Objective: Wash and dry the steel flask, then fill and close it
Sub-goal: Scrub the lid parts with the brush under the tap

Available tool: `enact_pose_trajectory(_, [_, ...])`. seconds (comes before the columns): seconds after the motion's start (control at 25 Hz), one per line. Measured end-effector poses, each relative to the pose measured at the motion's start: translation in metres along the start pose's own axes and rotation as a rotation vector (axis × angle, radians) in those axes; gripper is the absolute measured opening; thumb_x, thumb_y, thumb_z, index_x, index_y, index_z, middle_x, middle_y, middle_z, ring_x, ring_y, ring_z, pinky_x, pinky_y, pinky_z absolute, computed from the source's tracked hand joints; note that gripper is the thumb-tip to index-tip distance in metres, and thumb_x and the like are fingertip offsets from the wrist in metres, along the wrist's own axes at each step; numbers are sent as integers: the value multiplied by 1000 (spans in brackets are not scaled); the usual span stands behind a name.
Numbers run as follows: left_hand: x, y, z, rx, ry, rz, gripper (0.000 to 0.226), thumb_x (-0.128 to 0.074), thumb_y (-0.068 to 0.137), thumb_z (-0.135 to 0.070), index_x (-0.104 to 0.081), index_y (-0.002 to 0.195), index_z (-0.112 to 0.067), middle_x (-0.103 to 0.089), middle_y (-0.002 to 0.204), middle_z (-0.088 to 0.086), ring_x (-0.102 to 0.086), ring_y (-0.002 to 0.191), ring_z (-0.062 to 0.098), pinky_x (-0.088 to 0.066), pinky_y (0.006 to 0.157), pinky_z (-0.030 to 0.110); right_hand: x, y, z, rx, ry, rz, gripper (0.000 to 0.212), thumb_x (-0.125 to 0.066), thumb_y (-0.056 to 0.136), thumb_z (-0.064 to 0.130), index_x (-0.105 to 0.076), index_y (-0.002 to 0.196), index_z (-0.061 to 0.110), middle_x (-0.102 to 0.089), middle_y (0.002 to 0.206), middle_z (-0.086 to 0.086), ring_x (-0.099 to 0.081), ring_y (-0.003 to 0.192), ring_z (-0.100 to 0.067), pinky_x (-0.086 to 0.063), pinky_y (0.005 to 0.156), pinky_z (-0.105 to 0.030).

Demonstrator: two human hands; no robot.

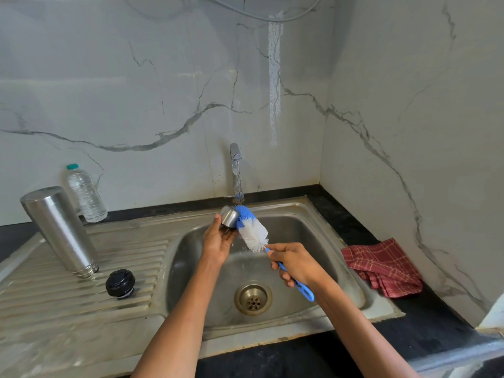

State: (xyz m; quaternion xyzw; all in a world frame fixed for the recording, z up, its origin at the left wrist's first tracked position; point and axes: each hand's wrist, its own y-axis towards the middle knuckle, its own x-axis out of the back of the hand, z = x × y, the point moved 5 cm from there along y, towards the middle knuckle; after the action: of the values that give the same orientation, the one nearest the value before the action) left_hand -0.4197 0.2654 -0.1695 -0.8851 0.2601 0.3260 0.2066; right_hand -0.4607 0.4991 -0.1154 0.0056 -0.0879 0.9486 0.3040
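**A:** Status on the hands?

**B:** Left hand (218, 242) holds a small steel cup (229, 216) over the sink basin (313, 241), fingers curled under it, thumb along its side. Right hand (296, 264) is wrapped round the blue handle of a bottle brush (255, 234). The brush's blue tip is bent against the cup's mouth; the white bristles are outside it.

**A:** Water?

**B:** Tap (236, 170) is running, a thin stream falling right at the cup and brush tip. Drops are falling below the brush.

**A:** Where's the flask itself?

**B:** Steel flask (58, 230) stands upside down on the ribbed drainboard (68, 301), left of the basin, mouth end down, looking wet. Black stopper (120, 283) sits on the drainboard just beside it, apart from it, towards the basin.

**A:** Anything else around?

**B:** Clear plastic water bottle (86, 193) with a green cap stands behind the flask against the marble wall. Red checked cloth (381, 267) lies bunched on the black counter, right of the sink.
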Motion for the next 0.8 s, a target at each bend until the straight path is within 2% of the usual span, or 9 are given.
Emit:
enact_pose_trajectory(0.16, [-11, -10, 5, 90, -13, 47, 31, -61, 101, -26, -59, 120, -2, -69, 112, 22, -68, 105, 33, -57, 89, 47, 5, 11, -3, 21, -63, -88, 25, -50, 104, 9, -68, 121, 15, -54, 67, -3, -38, 40, -8, -36, 36, -22])
enact_pose_trajectory(0.36, [-1, -5, -5, 108, -38, 43, 42, -70, 95, -17, -57, 131, 0, -65, 127, 26, -66, 115, 35, -59, 90, 44, 21, 9, -8, 72, -191, -78, 37, -51, 104, 11, -60, 138, 20, -56, 68, -3, -37, 39, -9, -34, 37, -24])
enact_pose_trajectory(0.48, [-1, -5, -8, 64, -43, 63, 41, -67, 95, -11, -59, 136, -7, -68, 125, 21, -68, 109, 29, -57, 86, 38, 33, 6, -17, 92, -321, -89, 38, -52, 104, 15, -59, 140, 23, -58, 67, 0, -39, 41, -9, -36, 41, -25])
enact_pose_trajectory(0.6, [-9, -9, -11, -11, 104, 174, 44, -60, 97, -3, -57, 140, -14, -69, 122, 14, -68, 107, 22, -56, 87, 30, 38, 4, -20, 149, -430, -116, 39, -53, 104, 20, -58, 142, 27, -58, 64, 5, -42, 43, -5, -39, 46, -23])
enact_pose_trajectory(0.72, [-14, -7, -14, -146, 377, 277, 57, -61, 92, 9, -52, 145, -11, -62, 139, 14, -63, 124, 22, -51, 100, 32, 44, 4, -16, 164, -481, -141, 39, -55, 104, 22, -58, 142, 28, -58, 63, 5, -43, 43, -1, -39, 47, -20])
enact_pose_trajectory(0.8, [-17, -9, -15, -263, 600, 296, 62, -63, 89, 12, -54, 144, -15, -62, 141, 6, -58, 131, 16, -47, 107, 32, 47, 6, -9, 150, -509, -135, 38, -55, 104, 21, -58, 142, 26, -60, 66, 4, -44, 40, 0, -38, 45, -18])
